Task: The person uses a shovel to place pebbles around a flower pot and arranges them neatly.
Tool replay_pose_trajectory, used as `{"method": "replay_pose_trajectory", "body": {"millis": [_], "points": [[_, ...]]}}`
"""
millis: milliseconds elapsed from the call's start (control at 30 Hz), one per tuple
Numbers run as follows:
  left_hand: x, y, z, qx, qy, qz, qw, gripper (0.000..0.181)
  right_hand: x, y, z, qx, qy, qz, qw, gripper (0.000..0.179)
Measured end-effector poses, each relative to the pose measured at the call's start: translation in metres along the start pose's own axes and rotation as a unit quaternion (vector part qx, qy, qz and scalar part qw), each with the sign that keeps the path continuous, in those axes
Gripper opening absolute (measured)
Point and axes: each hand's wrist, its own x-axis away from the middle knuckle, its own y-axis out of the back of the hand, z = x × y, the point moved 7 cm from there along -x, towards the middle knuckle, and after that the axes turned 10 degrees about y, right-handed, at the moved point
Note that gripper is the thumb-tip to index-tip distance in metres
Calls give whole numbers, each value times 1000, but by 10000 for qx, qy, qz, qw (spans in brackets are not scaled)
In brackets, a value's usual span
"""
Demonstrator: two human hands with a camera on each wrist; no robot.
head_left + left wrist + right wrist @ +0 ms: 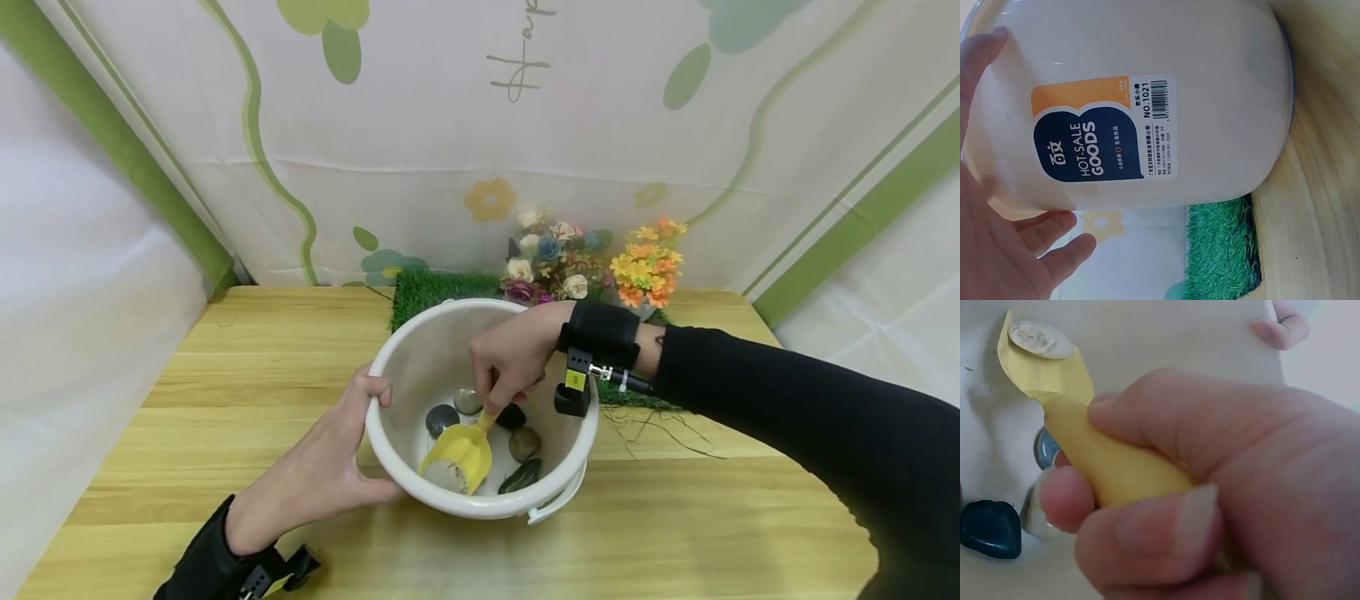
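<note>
Yellow plastic shovel (472, 446) gripped by right hand (512, 354) inside round white plastic bucket (480, 504); pale rounded stone (445, 476) borne on shovel's blade; bucket rim clasped by left hand (341, 458).

We lose the end of the yellow scoop's handle (1119, 465) inside the right hand (513, 354). The top edge crops the lettering (521, 65), and we cannot read the label's smallest print (1166, 150).
</note>
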Motion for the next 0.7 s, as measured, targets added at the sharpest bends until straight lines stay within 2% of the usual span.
{"method": "replay_pose_trajectory", "body": {"millis": [200,433,567,700], "points": [[0,0,0,10,18,1,10000,76,7,4,7,-55,53,-61,10000,26],[1,-1,1,68,79,40,9999,76,24,15,54,-167,226,-305,9991,24],[1,-1,1,84,80,38,9999,76,31,17,60,-258,220,-401,9986,24],[0,-1,1,97,70,34,9999,76,37,18,62,-348,441,-464,9973,26]]}}
